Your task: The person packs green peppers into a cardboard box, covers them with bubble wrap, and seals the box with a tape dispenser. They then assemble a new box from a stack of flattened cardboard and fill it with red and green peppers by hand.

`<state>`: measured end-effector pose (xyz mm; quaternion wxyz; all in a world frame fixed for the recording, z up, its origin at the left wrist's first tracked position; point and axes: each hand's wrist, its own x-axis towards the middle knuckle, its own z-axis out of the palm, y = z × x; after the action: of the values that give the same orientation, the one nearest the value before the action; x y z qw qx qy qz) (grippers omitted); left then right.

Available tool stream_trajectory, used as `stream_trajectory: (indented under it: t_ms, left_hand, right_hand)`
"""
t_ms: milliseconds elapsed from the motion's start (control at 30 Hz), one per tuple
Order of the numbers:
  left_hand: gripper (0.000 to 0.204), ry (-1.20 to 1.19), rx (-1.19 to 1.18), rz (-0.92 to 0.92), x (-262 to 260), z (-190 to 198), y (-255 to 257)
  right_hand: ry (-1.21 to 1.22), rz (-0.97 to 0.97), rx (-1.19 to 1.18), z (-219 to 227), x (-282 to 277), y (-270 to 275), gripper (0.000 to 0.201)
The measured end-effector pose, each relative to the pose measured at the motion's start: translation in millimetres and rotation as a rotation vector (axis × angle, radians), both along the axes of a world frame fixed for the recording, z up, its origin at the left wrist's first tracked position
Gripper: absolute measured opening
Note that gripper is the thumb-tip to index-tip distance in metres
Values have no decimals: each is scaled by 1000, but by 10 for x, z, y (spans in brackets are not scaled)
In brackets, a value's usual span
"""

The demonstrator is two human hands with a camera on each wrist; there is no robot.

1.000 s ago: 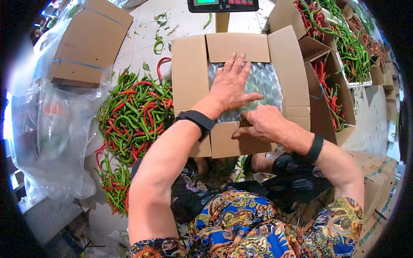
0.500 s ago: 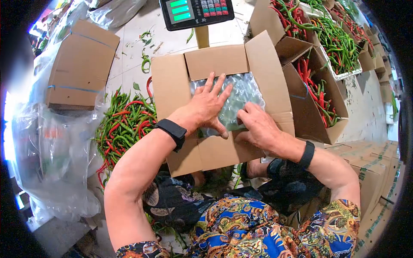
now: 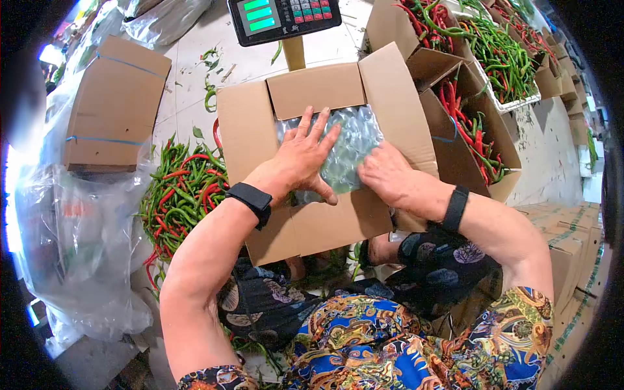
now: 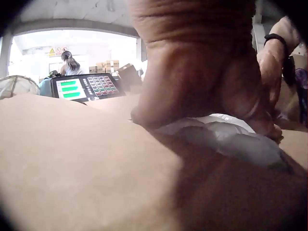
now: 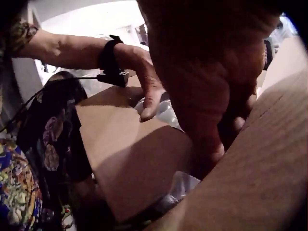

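Note:
An open cardboard box [image 3: 244, 127] stands before me with its flaps folded outward. A sheet of clear bubble wrap [image 3: 350, 140] covers its contents, and green shows through it. My left hand [image 3: 300, 159] presses flat on the left part of the wrap, fingers spread and thumb pointing toward the near flap [image 3: 341, 218]. At the wrap's right edge, beside the right flap [image 3: 403, 110], my right hand [image 3: 389, 174] has its fingers curled on the plastic; its fingertips are hidden in the head view. The right wrist view shows those fingers [image 5: 239, 122] pointing down inside the flap.
Beyond the box stands a digital scale [image 3: 286, 19]. A heap of green and red chili peppers [image 3: 179, 201] lies on the floor at left, near a folded carton [image 3: 114, 104] and plastic bags [image 3: 78, 247]. Boxes of peppers [image 3: 465, 123] and a white crate [image 3: 520, 103] line the right.
My right hand has moved from the near edge of the bubble wrap to its right edge. The left hand stays pressed on the wrap, slightly farther left on it. The head view has shifted.

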<state>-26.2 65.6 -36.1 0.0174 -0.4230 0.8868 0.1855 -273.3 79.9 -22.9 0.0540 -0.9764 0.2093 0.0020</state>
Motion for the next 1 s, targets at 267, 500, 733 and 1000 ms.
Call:
stream_trajectory:
  t_ms: [267, 500, 733, 1000]
  left_hand:
    - [145, -12, -30, 5, -5, -60, -17]
    - [145, -36, 25, 10, -28, -43, -27]
    - [141, -27, 52, 24, -59, 44, -14]
    - [62, 573, 32, 368, 787, 582, 49]
  right_hand:
    - [167, -104, -200, -40, 98, 31, 9]
    - [-316, -525, -216, 1044, -253, -274, 21]
    - [-347, -688, 1044, 576, -25, -444, 35]
    - [20, -508, 648, 250, 314, -605, 44]
